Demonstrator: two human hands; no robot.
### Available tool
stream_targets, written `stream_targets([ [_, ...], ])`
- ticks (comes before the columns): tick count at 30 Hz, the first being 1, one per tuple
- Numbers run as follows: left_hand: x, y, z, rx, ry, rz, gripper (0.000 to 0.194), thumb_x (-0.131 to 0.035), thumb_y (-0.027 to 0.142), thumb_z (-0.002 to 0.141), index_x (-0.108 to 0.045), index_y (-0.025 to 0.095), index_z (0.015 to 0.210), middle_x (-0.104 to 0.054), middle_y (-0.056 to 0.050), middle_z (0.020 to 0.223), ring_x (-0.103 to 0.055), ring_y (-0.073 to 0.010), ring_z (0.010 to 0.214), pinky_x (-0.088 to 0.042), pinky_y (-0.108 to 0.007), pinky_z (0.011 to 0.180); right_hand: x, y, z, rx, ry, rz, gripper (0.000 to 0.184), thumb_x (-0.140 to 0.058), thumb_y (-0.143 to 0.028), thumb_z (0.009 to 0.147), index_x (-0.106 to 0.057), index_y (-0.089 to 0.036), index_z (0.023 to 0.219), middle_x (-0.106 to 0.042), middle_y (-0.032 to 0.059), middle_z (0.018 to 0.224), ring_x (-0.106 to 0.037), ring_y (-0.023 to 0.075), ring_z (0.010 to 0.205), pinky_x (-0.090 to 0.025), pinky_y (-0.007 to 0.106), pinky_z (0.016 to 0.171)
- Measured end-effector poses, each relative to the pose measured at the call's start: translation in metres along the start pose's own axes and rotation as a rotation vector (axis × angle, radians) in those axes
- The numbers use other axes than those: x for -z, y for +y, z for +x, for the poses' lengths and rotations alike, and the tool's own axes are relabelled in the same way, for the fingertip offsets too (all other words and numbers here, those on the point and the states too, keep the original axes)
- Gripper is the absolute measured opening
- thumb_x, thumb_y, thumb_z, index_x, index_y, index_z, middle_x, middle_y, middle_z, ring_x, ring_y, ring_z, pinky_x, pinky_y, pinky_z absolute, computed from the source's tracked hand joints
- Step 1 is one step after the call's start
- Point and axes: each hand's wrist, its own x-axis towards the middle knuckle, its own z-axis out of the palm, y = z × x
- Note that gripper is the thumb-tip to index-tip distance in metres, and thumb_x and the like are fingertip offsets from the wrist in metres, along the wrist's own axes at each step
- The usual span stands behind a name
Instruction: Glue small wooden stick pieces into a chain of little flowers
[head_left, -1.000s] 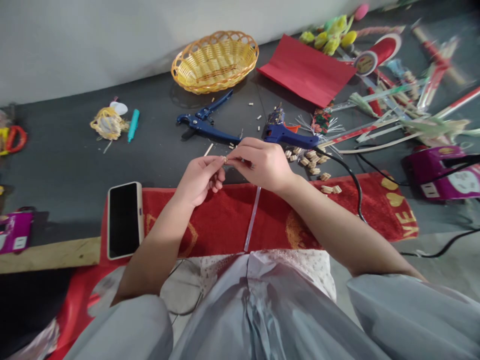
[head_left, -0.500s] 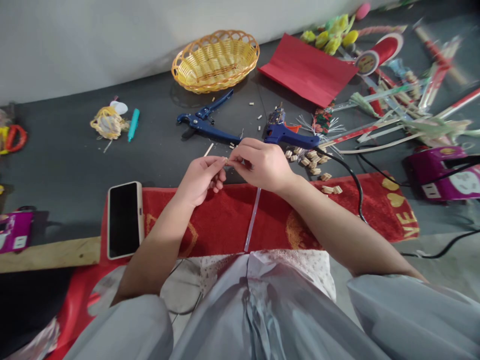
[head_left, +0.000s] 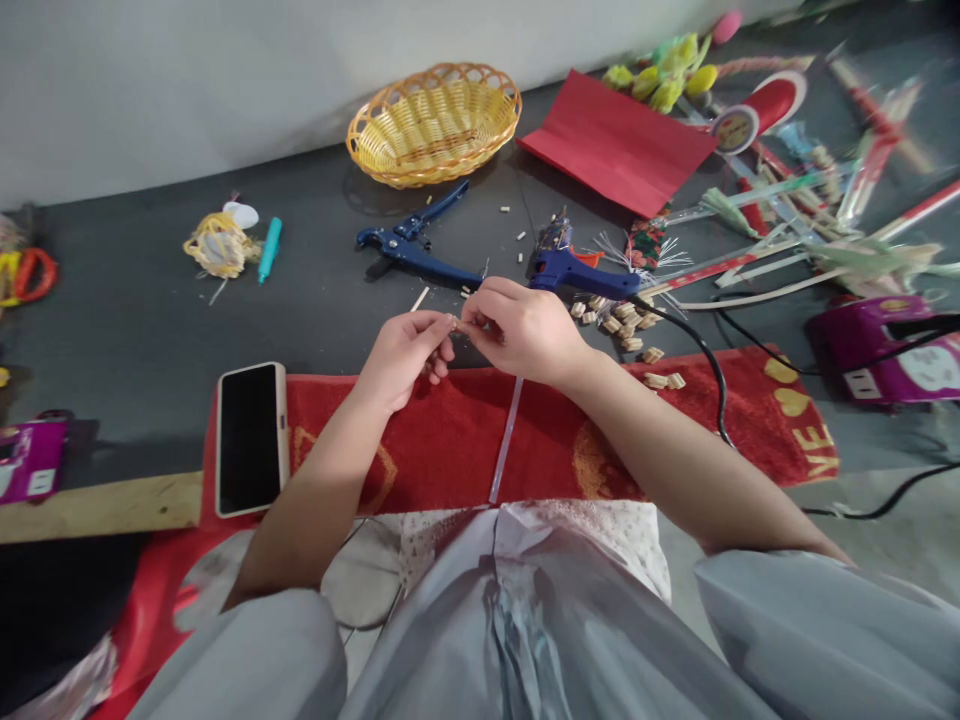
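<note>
Over the near edge of the dark table my left hand point(head_left: 405, 355) and my right hand point(head_left: 529, 330) meet fingertip to fingertip. Both are closed in a pinch on a tiny pale wooden stick piece point(head_left: 456, 324), mostly hidden by the fingers. A thin pale stick point(head_left: 420, 298) lies just beyond my left hand. Past my right hand rests a blue glue gun point(head_left: 574, 272), with several small bundles of cut sticks point(head_left: 626, 320) beside it. A blue-handled cutter point(head_left: 420, 250) lies open behind the hands. Below them a clear glue stick point(head_left: 506, 440) lies on the red towel point(head_left: 442, 440).
A phone point(head_left: 251, 440) lies on the towel's left end. Farther back stand a yellow wicker basket point(head_left: 435, 125) and folded red paper point(head_left: 619, 140). A ribbon spool point(head_left: 757, 110) and wrapped sticks crowd the right. The glue gun's black cable point(head_left: 709, 355) crosses the towel near my right forearm.
Both hands keep the same pinch at almost the same spot. The whole view has shifted very slightly; nothing on the table has visibly moved.
</note>
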Motion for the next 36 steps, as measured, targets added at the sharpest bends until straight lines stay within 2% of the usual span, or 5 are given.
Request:
stream_targets([
  [6,0.001,-0.003,0.001,-0.052,0.008,0.054,0.024,-0.068,0.039,0.082,-0.058,0.017,0.078,-0.056,0.005,0.056,-0.050,-0.0040,0.038,-0.037,-0.014,0.033,-0.001,0.007,0.002,-0.001,-0.009,0.091,0.018,-0.053,-0.025,0.090,-0.068,-0.015,0.090,-0.064,0.0060,0.084,-0.055,0.0136,0.072,-0.037,0.025,0.063],
  [15,0.003,-0.001,-0.002,-0.075,-0.064,0.036,0.025,-0.073,0.038,0.077,-0.059,0.016,0.075,-0.056,0.005,0.054,-0.051,-0.0053,0.039,-0.039,-0.015,0.034,0.005,0.016,0.007,0.097,-0.021,0.332,0.017,-0.058,-0.023,0.087,-0.070,-0.014,0.080,-0.066,0.0047,0.076,-0.055,0.0125,0.069,-0.041,0.025,0.065],
  [26,0.001,-0.004,-0.002,-0.155,0.018,0.062,0.027,-0.073,0.041,0.080,-0.061,0.016,0.077,-0.056,0.006,0.053,-0.050,-0.0047,0.036,-0.039,-0.015,0.034,0.002,0.003,0.004,-0.051,0.048,0.262,0.016,-0.054,-0.019,0.078,-0.068,-0.013,0.078,-0.063,0.0038,0.071,-0.052,0.0108,0.063,-0.040,0.024,0.062],
  [31,-0.004,-0.009,-0.001,-0.183,0.054,0.034,0.034,-0.072,0.049,0.079,-0.060,0.017,0.078,-0.055,0.006,0.050,-0.050,-0.0053,0.035,-0.037,-0.015,0.032,-0.002,-0.003,0.002,-0.088,0.107,0.147,0.015,-0.051,-0.021,0.078,-0.065,-0.014,0.076,-0.061,0.0034,0.071,-0.051,0.0109,0.063,-0.036,0.024,0.060],
  [36,-0.007,-0.009,-0.001,-0.181,0.055,0.011,0.034,-0.074,0.047,0.077,-0.060,0.016,0.077,-0.054,0.007,0.049,-0.050,-0.0056,0.034,-0.037,-0.015,0.032,-0.002,-0.006,0.001,-0.094,0.114,0.108,0.015,-0.050,-0.024,0.077,-0.062,-0.015,0.075,-0.059,0.0028,0.071,-0.049,0.0104,0.062,-0.033,0.024,0.057],
])
